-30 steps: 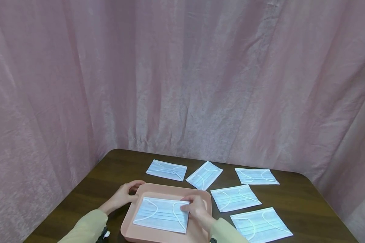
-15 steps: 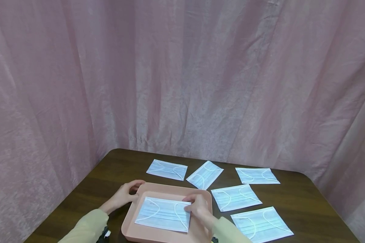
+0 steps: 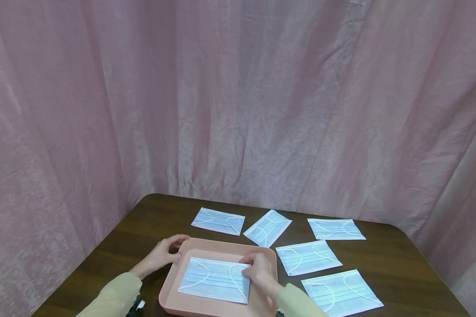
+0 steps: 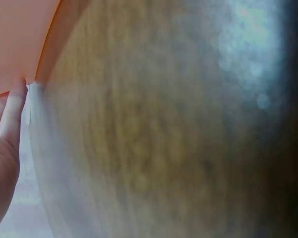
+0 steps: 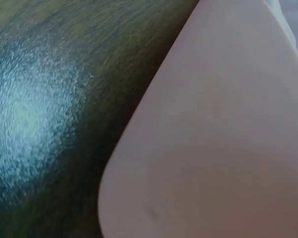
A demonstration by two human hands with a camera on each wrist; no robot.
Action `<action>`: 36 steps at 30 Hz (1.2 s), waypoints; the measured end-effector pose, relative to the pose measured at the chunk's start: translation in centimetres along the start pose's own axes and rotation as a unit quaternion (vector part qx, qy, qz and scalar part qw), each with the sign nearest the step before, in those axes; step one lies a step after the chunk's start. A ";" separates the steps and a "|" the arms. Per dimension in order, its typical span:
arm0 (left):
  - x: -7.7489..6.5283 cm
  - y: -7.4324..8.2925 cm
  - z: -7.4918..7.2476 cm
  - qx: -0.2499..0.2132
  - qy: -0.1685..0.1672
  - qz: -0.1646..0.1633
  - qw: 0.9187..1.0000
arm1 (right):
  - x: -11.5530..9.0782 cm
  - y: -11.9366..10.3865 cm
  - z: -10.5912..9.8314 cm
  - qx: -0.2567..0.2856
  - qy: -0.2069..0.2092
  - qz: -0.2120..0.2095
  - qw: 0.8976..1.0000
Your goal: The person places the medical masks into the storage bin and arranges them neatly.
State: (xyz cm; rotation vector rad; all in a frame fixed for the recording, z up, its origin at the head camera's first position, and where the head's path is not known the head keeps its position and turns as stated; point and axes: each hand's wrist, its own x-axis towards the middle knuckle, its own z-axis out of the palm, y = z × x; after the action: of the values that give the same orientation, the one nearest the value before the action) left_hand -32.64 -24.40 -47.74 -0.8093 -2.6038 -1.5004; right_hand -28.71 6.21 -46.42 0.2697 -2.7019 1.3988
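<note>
A pink tray sits near the front of the table. My left hand holds its far left corner, thumb along the side; in the left wrist view that hand's fingers touch the tray. A pale blue face mask with white ear loops lies in the tray, loops facing up. The mask's right edge is pinched between thumb and fingers of my right hand, which reaches over the tray's right side. Only the tray and tabletop show in the right wrist view, not the fingers.
Several more face masks lie flat and apart on the dark wooden table: one at back left, one slanted, one at back right, others right of the tray. A pink curtain hangs behind.
The mask in the tray has slid slightly to the right along with my right hand. My left hand keeps its hold on the tray corner.
</note>
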 end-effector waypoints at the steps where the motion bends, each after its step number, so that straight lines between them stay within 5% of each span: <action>1: 0.1 -0.4 0.0 0.002 0.000 0.003 1.000 | 0.0 -0.1 0.0 -0.004 0.000 0.001 1.000; 6: 0.1 0.1 0.1 -0.007 -0.002 0.004 1.000 | -0.1 -0.2 -0.3 -0.007 0.001 -0.019 1.000; 17: 0.2 -0.8 0.2 -0.011 0.004 0.011 1.000 | 0.1 -0.2 -2.2 -0.060 0.021 -0.143 0.988; 26: 0.1 -0.7 0.3 -0.001 0.011 0.010 1.000 | 0.4 -0.4 -5.2 0.091 -0.042 -0.083 0.991; 36: -0.1 -1.0 0.3 -0.009 0.021 0.040 0.999 | 1.0 1.0 -9.8 0.148 0.007 -0.067 0.987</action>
State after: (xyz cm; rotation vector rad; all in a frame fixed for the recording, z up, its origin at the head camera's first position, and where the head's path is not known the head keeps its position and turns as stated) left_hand -32.94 -24.58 -48.75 -0.8633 -2.5007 -1.5056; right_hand -29.94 14.65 -41.38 0.4494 -2.4051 1.7492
